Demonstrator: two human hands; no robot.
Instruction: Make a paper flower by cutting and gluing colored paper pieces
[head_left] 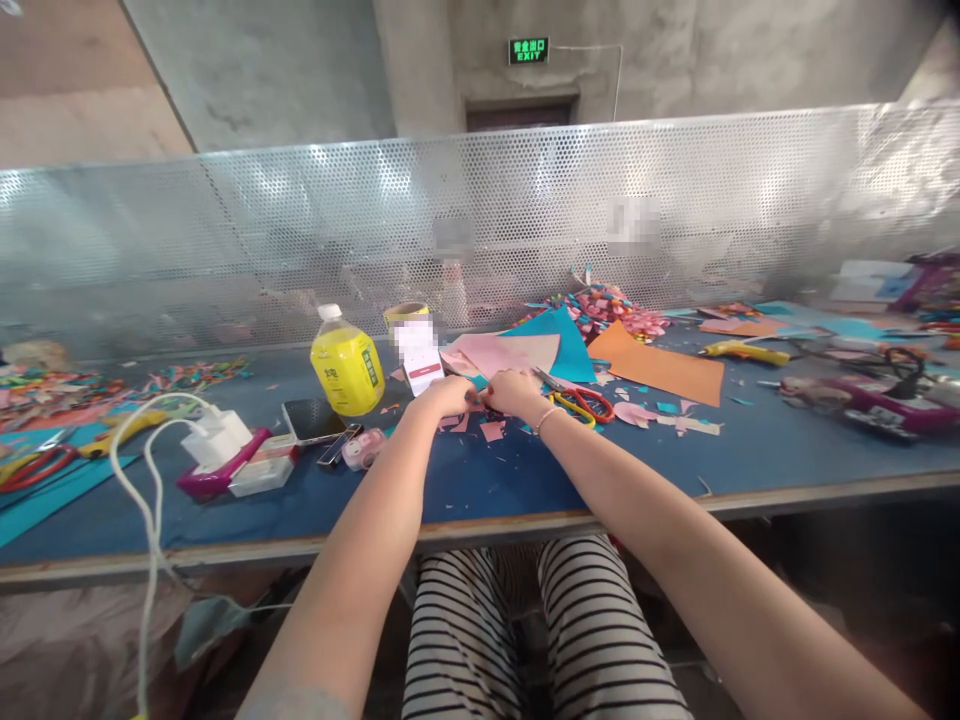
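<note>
My left hand (pixel 452 396) and my right hand (pixel 516 392) meet over the blue table (pixel 480 490), knuckles up and fingers curled in a pinch. Something small and dark shows between the fingertips, too hidden to name. Pink paper scraps (pixel 492 431) lie just below the hands. Right beside my right hand rest scissors (pixel 583 404) with red and yellow handles. Behind the hands are a pink sheet (pixel 502 354), a teal sheet (pixel 571 343) and, farther right, an orange sheet (pixel 667 373). A phone with a lit screen (pixel 424 372) leans just behind my left hand.
To the left stand a yellow drink bottle (pixel 346 368), a dark phone (pixel 313 421) and a magenta power strip (pixel 225 468) with white cables. A heap of coloured strips (pixel 607 312) lies against the perforated metal screen (pixel 315 220). A yellow-handled tool (pixel 746 352) is at right.
</note>
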